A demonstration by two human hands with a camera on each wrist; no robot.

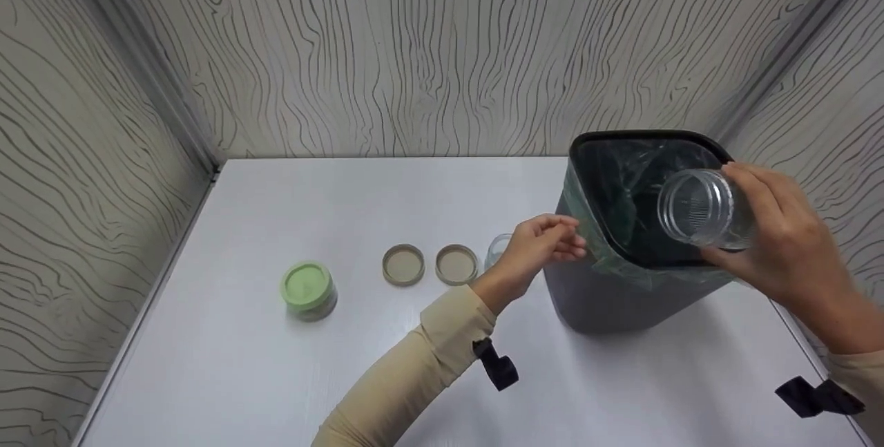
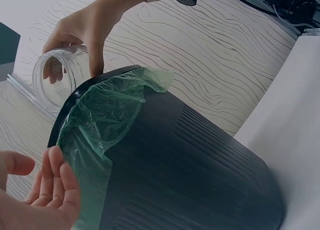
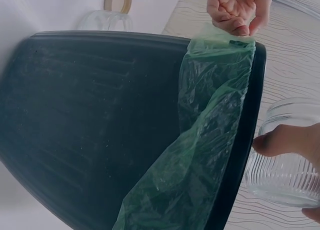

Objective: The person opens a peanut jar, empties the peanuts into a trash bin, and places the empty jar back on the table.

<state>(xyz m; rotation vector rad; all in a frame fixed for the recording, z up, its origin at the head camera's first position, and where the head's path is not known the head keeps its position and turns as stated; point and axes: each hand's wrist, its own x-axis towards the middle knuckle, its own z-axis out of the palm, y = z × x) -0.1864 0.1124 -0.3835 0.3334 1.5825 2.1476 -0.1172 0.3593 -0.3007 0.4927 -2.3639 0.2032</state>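
Observation:
A dark grey bin point(image 1: 608, 302) with a green plastic liner point(image 1: 611, 269) stands tilted at the right of the white table point(image 1: 276, 378). My right hand point(image 1: 780, 240) grips an empty clear glass jar point(image 1: 701, 211) on its side over the bin's opening, mouth towards me. In the left wrist view the jar point(image 2: 55, 77) sits just above the rim. My left hand point(image 1: 552, 240) is at the bin's left rim, its fingers against the liner's edge point(image 3: 220, 40). In the left wrist view its palm point(image 2: 45, 190) is flat beside the liner point(image 2: 105, 120).
A small jar with a green lid point(image 1: 309, 289) stands at the left of the table. Two tan lids point(image 1: 403, 264) point(image 1: 456, 264) lie beside it, and another clear jar point(image 1: 497, 250) is partly hidden behind my left hand. Patterned walls close in three sides.

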